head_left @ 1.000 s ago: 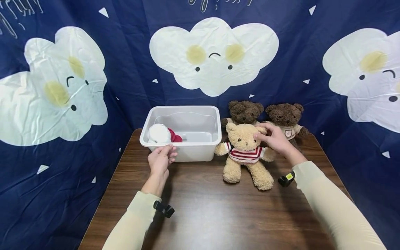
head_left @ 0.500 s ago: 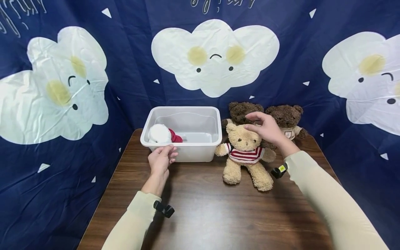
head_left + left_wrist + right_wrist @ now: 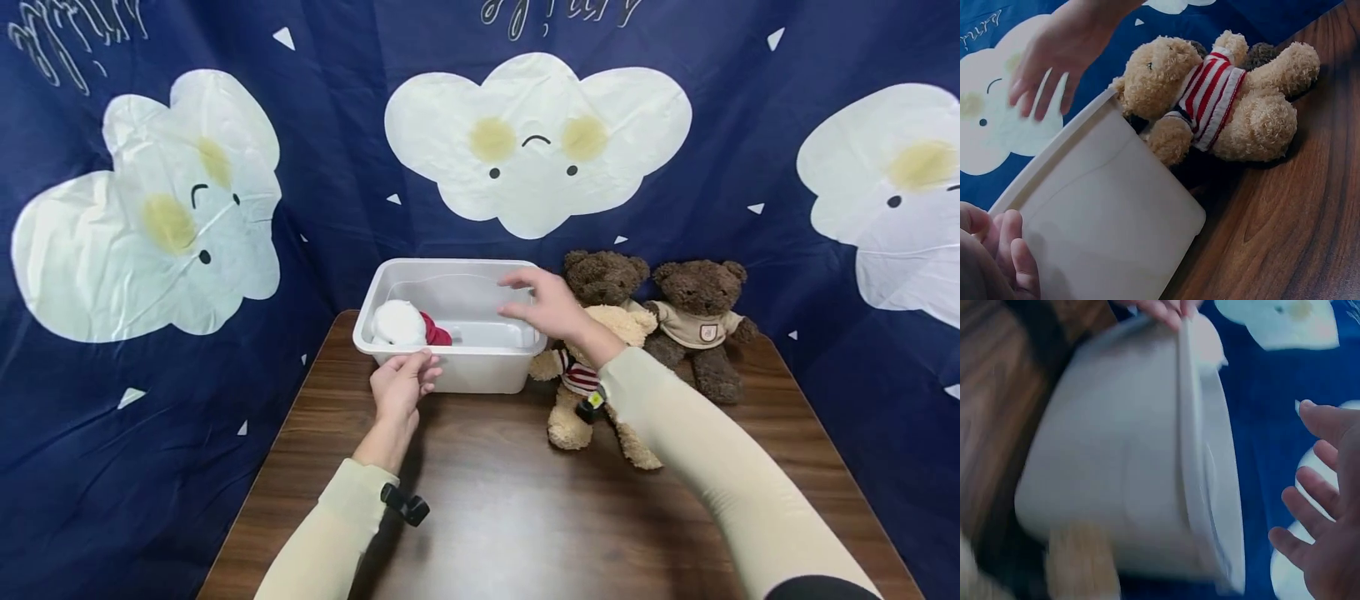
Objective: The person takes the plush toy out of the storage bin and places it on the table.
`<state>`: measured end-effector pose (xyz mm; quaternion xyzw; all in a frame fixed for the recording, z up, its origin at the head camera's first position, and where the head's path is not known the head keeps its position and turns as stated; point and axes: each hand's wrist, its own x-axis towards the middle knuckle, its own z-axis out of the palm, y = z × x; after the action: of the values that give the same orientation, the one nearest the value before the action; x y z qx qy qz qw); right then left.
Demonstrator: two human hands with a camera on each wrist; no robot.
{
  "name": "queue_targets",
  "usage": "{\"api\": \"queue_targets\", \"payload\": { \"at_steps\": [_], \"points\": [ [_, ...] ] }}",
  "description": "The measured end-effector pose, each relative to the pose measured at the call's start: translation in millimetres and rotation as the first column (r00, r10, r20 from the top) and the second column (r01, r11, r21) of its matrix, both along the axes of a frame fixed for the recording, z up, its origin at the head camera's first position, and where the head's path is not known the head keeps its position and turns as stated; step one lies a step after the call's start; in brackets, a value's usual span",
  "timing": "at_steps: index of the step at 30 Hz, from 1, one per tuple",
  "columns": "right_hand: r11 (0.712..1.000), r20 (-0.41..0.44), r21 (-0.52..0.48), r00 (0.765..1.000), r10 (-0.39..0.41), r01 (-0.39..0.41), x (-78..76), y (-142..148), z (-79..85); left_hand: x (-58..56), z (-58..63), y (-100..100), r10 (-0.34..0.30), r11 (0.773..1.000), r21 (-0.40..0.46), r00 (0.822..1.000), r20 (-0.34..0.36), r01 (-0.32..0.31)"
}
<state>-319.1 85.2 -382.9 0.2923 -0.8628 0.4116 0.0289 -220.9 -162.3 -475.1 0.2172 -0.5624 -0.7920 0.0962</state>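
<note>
My left hand (image 3: 397, 387) grips the front rim of a light grey plastic bin (image 3: 480, 372), with the thumb at the rim. Inside the bin, at the left, lies a white plush toy (image 3: 399, 322) with a red part; most of it is hidden. Fingers spread and holding nothing, my right hand (image 3: 551, 304) hovers over the bin's right end. A tan teddy bear (image 3: 1155, 78) in a red-and-white striped sweater sits just right of the bin, partly covered by my right arm in the head view.
Two dark brown teddy bears sit behind the tan one: one (image 3: 602, 277) partly hidden, the other (image 3: 703, 292) in a beige top. Everything stands on a brown wooden table (image 3: 487, 500). A blue cloth (image 3: 322, 208) with white clouds hangs around its back and sides.
My right hand has left the tan bear's head and moved left to above the bin. The left hand keeps its place on the rim. The view has shifted slightly.
</note>
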Motion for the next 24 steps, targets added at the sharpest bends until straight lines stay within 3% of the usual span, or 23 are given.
{"api": "queue_targets", "payload": {
  "at_steps": [6, 14, 18, 24],
  "points": [
    [0.997, 0.036, 0.046, 0.997, 0.065, -0.066, -0.1, -65, -7.8, -1.8, -1.7, 0, -0.005, 1.000, -0.014, 1.000, 0.027, 0.005],
    [0.991, 0.054, 0.130, 0.998, 0.023, -0.030, 3.4, -141, -7.6, -2.1, 3.7, -6, 0.014, 1.000, -0.002, 1.000, -0.005, -0.014],
    [0.990, 0.026, 0.140, 1.000, -0.009, 0.006, 2.9, -162, -15.0, -3.0, 3.9, -5, 0.030, 1.000, 0.009, 0.999, -0.030, -0.030],
    [0.967, 0.021, 0.241, 0.996, -0.091, 0.084, 5.0, -170, -32.0, -2.4, -0.5, 3, 0.027, 0.999, 0.020, 0.999, -0.028, -0.026]
  ]
}}
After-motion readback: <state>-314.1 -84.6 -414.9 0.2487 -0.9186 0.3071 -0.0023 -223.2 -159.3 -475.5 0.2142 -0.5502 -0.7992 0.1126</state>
